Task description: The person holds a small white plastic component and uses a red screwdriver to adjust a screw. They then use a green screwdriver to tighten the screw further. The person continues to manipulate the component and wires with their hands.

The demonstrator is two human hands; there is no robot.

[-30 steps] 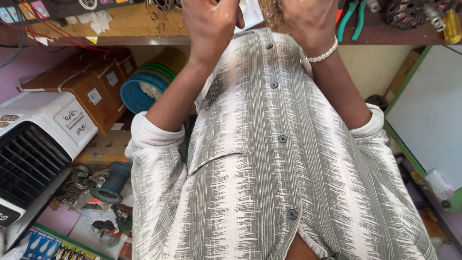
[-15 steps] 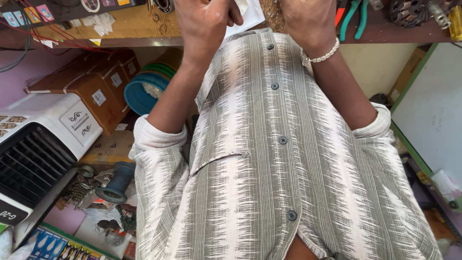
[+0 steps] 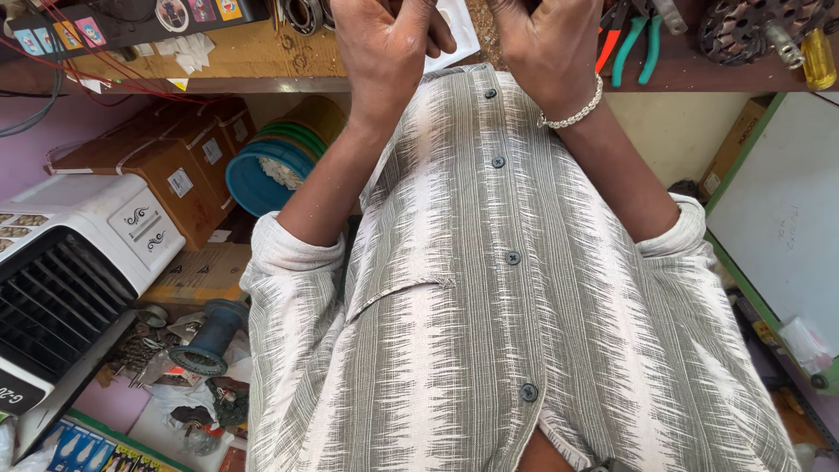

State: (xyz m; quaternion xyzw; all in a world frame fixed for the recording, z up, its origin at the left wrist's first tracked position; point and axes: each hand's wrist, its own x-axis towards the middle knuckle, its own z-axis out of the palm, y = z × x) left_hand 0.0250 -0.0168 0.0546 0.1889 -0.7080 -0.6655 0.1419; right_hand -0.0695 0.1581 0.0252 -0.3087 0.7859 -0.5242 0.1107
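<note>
Both hands are up at the near edge of the wooden table (image 3: pixel 236 57), seen from above the person's grey and white patterned shirt (image 3: pixel 489 306); the left hand (image 3: pixel 384 48) is curled with its fingers tucked under, the right hand (image 3: pixel 551 44), with a beaded bracelet (image 3: pixel 572 114) at the wrist, is bent the same way; whatever lies between them is cut off by the top of the view, so I cannot tell whether either grip is clenched on something or merely closed on itself. A white slip of paper (image 3: pixel 459 31) lies on the table just between the hands; pliers with orange and teal handles (image 3: pixel 631 39) rest just right of the right hand. To my eye, fine fingertip work like this goes best with both wrists braced on the table edge, the piece kept close, and the pliers left within reach.
</note>
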